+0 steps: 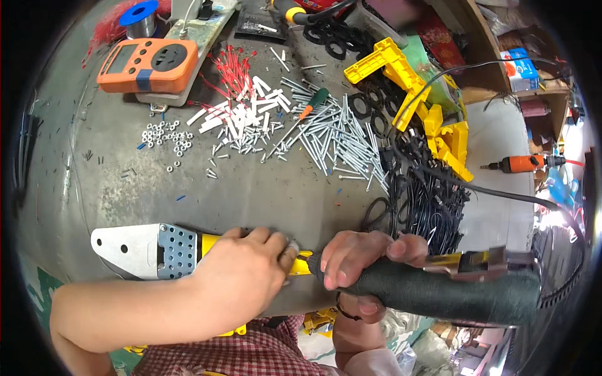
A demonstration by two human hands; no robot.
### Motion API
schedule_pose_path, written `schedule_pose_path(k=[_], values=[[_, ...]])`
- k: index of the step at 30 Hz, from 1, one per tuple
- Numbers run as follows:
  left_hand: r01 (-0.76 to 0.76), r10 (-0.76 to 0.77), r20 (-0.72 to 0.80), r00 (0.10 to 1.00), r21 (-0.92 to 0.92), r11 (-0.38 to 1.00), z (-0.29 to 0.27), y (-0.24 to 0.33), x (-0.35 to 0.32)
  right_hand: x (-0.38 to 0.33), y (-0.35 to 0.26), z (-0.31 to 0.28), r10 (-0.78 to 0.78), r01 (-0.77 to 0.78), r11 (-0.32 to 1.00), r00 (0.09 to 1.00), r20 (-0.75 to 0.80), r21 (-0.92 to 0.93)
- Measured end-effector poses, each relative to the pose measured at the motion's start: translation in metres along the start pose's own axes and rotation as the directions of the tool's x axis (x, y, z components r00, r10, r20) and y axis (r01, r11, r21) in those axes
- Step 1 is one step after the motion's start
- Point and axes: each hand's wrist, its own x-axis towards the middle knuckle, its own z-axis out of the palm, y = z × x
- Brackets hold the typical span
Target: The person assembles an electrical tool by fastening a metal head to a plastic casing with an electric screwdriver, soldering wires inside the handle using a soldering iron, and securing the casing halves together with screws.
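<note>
My left hand [248, 266] is closed around the yellow handle [207, 243] of a tool lying crosswise near the table's front edge. At its left end is a silver metal plate [128, 247] with a perforated grey guard [177, 250]. My right hand [367, 254] grips an electric screwdriver [439, 291] wrapped in black, held level. Its nose points left at the handle's yellow end [301, 264], close by my left fingers. Whether the bit sits in a screw is hidden.
Beyond lie white nuts [166, 138], white sleeves [241, 116], long screws [342, 141] and a hand screwdriver [307, 113]. An orange multimeter [147, 66] stands far left. Yellow shells [401, 81], black cords [429, 200] and an orange power screwdriver [527, 164] are at right.
</note>
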Motion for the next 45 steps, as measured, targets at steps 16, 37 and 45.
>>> schedule_pose_path(k=[16, 37, 45], values=[[-0.044, 0.034, 0.088, 0.996, 0.116, 0.992, 0.012, 0.009, 0.005, -0.03, -0.021, 0.015, -0.041, 0.018, 0.984, 0.991, -0.13, -0.176], [0.152, -0.137, -0.153, 0.979, 0.097, 0.984, 0.022, -0.003, 0.023, -0.02, -0.031, 0.051, 0.161, -0.125, 0.984, 0.925, 0.344, -0.124], [0.15, -0.149, 0.014, 0.989, -0.121, 0.981, -0.023, -0.027, -0.05, -0.033, -0.006, 0.058, -0.056, 0.083, 0.985, 0.984, 0.171, -0.153]])
